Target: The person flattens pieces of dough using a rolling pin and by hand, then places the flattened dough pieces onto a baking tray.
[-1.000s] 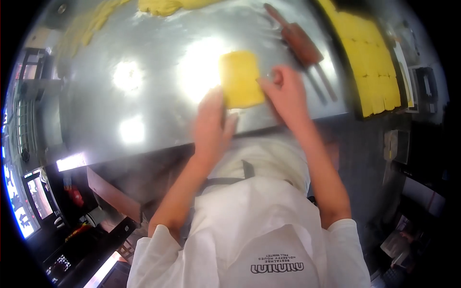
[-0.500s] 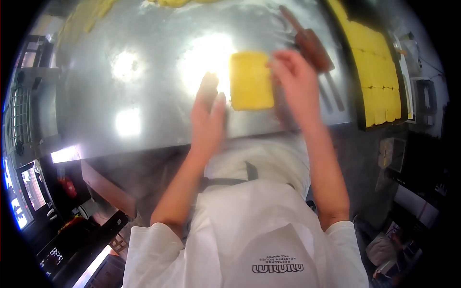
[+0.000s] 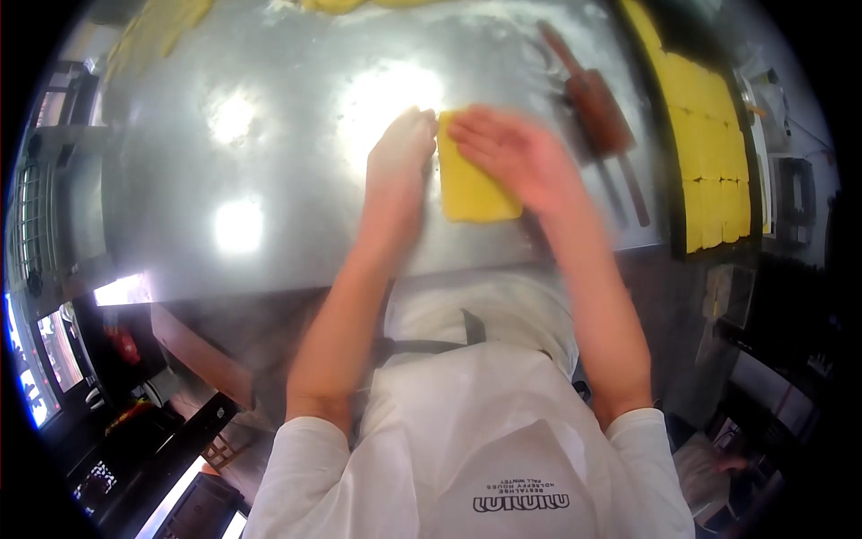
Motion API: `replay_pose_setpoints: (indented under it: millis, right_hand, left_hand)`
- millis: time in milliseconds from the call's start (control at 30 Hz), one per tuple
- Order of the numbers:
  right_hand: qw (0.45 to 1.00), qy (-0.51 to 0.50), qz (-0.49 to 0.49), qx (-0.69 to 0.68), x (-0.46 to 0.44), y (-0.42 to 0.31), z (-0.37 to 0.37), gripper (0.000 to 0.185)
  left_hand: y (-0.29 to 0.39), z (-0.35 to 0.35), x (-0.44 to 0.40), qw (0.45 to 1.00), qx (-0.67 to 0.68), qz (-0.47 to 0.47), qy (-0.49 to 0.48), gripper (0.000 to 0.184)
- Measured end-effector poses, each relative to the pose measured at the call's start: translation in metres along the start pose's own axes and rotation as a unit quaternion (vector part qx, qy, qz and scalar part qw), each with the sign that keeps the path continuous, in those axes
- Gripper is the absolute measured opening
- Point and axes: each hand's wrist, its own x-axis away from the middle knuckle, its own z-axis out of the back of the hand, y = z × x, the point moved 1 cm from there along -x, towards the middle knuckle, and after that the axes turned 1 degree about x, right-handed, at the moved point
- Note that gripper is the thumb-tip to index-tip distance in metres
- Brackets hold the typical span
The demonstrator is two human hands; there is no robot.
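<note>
A rectangular sheet of yellow dough [image 3: 480, 193] lies flat on the metal worktable [image 3: 296, 180] in front of me. Over its upper right part rests my right hand [image 3: 512, 153], palm down, with fingers stretched out across the dough and hiding some of it. My left hand [image 3: 401, 148] is at the sheet's upper left edge, its fingers curled together. Whether those fingers pinch the dough or only meet its edge is hard to see.
A brown rolling pin [image 3: 600, 112] with long handles lies right of the dough. Beyond it, a dark tray [image 3: 675, 216] holds several yellow dough pieces [image 3: 714, 135] in rows. More yellow dough [image 3: 171, 31] lies at the far left, and some at the far edge.
My right hand has moved left from the sheet's right edge onto its top. My left hand has moved up and right to the dough's edge, its fingers now curled.
</note>
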Motion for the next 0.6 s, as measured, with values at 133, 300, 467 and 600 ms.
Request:
replay_pose_setpoints:
  millis: [133, 300, 467, 600]
  right_hand:
    - [0.989, 0.087, 0.05, 0.112, 0.013, -0.001, -0.022, 0.033]
    - [0.788, 0.179, 0.12, 0.576, -0.003, -0.013, -0.044, 0.019]
    - [0.703, 0.174, 0.117, 0.679, -0.034, -0.006, -0.041, 0.024]
    - [0.672, 0.177, 0.128, 0.708, -0.043, -0.001, -0.036, 0.027]
  left_hand:
    - [0.008, 0.001, -0.006, 0.998, -0.055, 0.005, 0.014, 0.065]
    - [0.008, -0.002, -0.013, 0.995, -0.083, 0.028, 0.036, 0.064]
    - [-0.004, 0.004, -0.017, 0.987, -0.154, 0.003, 0.038, 0.063]
    - [-0.009, 0.009, -0.017, 0.983, -0.178, -0.013, 0.042, 0.061]
